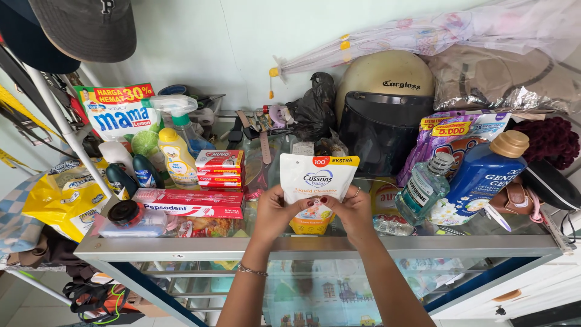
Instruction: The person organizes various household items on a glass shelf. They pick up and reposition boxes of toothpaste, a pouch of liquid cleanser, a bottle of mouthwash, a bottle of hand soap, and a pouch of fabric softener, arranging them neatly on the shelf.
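The white refill pouch (317, 188) stands up tall over the glass counter top (302, 247), right in the middle. Its long side runs up and away from the fingers. Both hands are just as near. The left hand (273, 209) and right hand (354, 209) pinch its lower half. It has a yellow bottom and an orange corner.
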